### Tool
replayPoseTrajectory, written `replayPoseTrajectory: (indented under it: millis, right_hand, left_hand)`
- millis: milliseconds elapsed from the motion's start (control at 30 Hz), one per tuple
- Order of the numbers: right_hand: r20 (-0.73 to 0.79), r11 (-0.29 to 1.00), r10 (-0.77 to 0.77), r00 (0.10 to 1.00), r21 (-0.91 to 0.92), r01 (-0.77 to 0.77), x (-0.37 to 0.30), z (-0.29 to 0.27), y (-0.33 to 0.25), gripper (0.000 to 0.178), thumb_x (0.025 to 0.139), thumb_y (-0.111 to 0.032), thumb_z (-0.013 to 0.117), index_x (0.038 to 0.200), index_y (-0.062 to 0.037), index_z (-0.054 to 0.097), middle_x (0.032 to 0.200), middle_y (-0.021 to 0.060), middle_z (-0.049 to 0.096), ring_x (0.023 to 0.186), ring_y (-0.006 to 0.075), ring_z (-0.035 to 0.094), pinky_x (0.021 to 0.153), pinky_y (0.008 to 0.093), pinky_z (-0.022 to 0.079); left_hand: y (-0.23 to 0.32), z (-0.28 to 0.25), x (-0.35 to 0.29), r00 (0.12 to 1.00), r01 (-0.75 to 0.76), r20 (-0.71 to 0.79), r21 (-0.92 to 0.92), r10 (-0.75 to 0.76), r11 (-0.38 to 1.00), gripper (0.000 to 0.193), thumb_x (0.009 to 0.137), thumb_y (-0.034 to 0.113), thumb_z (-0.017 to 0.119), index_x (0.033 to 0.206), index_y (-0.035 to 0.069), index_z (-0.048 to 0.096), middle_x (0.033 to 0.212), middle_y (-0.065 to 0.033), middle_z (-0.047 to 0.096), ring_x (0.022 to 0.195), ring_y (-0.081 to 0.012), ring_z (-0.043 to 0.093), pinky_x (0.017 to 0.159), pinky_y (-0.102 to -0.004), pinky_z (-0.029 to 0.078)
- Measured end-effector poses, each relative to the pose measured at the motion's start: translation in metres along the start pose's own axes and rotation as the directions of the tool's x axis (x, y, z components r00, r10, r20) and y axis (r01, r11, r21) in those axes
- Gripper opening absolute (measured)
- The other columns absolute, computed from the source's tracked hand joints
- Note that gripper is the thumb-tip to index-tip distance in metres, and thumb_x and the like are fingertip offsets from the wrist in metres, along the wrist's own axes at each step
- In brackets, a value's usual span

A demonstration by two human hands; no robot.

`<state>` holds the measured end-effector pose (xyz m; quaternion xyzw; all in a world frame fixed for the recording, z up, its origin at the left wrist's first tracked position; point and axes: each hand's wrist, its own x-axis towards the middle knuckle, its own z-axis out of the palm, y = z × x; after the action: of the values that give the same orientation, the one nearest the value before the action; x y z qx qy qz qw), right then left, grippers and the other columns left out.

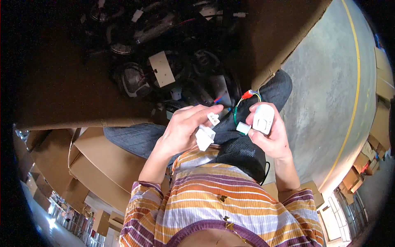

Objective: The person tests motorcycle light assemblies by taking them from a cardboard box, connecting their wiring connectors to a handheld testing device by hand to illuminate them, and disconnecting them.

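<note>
My left hand [177, 131] is closed around a white plug connector [213, 118] and a larger white plastic connector piece [204, 138], both sticking out past the thumb side. Opposite it, my right hand [277, 140] grips a rounded white plastic unit [263, 119] between thumb and fingers. A small whitish connector [243, 128] sits at that thumb's tip, apart from the left hand's pieces. Thin green and yellow wires run beside the right hand up to a red connector [247, 94]. Palm and fingertips of the left hand are partly hidden.
Ahead stands a big open cardboard box [279, 29] with dark cables, clear-wrapped parts and a pale rectangular plate [162, 68] inside. A black mesh pouch [242, 154] lies at my lap. Cardboard boxes [111, 156] are at left; grey floor [321, 82] with a yellow line [357, 61] at right.
</note>
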<state>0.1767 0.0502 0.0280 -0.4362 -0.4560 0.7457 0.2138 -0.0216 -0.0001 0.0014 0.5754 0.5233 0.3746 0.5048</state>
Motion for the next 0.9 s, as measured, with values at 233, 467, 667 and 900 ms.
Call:
replayPoseTrajectory:
  millis: [233, 467, 667, 900]
  right_hand:
    - [-0.030, 0.983, 0.025, 0.999, 0.183, -0.019, -0.015, 0.015, -0.012, 0.042, 0.059, 0.000, 0.053, 0.098, -0.0001, 0.037, 0.074, 0.0054, 0.050, 0.065, 0.0085, 0.047, 0.057, 0.0196, 0.038]
    - [-0.001, 0.960, 0.031, 1.000, 0.278, -0.030, -0.017, 0.020, -0.001, 0.037, 0.065, 0.000, 0.052, 0.099, -0.0024, 0.037, 0.081, 0.0027, 0.047, 0.075, 0.0072, 0.044, 0.066, 0.0201, 0.037]
    - [-0.103, 0.960, 0.068, 0.992, 0.277, -0.037, -0.019, 0.024, 0.000, 0.034, 0.064, 0.000, 0.051, 0.096, -0.0015, 0.039, 0.079, 0.0025, 0.047, 0.073, 0.0074, 0.044, 0.065, 0.0202, 0.037]
    - [-0.155, 0.958, 0.114, 0.981, 0.278, -0.068, -0.023, 0.025, 0.015, 0.036, 0.063, 0.001, 0.049, 0.097, -0.0013, 0.038, 0.078, 0.0035, 0.046, 0.066, 0.0078, 0.044, 0.055, 0.0189, 0.035]
  left_hand:
    - [-0.006, 0.017, -0.012, 0.974, -0.165, -0.095, 0.327, 0.206, 0.931, 0.037, 0.056, 0.006, 0.056, 0.092, 0.001, 0.054, 0.067, -0.0067, 0.053, 0.050, -0.0132, 0.048, 0.045, -0.0216, 0.036]
    - [-0.011, 0.030, -0.015, 0.912, -0.235, -0.208, 0.439, 0.353, 0.867, 0.044, 0.052, 0.002, 0.056, 0.096, 0.004, 0.053, 0.064, -0.0043, 0.049, 0.049, -0.0141, 0.044, 0.043, -0.0243, 0.033]
    - [-0.015, 0.034, -0.012, 0.841, -0.269, -0.266, 0.549, 0.470, 0.792, 0.040, 0.050, 0.004, 0.056, 0.091, 0.004, 0.056, 0.061, -0.0038, 0.049, 0.048, -0.0134, 0.042, 0.042, -0.0233, 0.031]
    - [-0.012, 0.038, -0.008, 0.812, -0.356, -0.235, 0.526, 0.534, 0.772, 0.036, 0.052, 0.005, 0.058, 0.088, 0.004, 0.057, 0.060, -0.0033, 0.048, 0.047, -0.0130, 0.042, 0.041, -0.0233, 0.029]
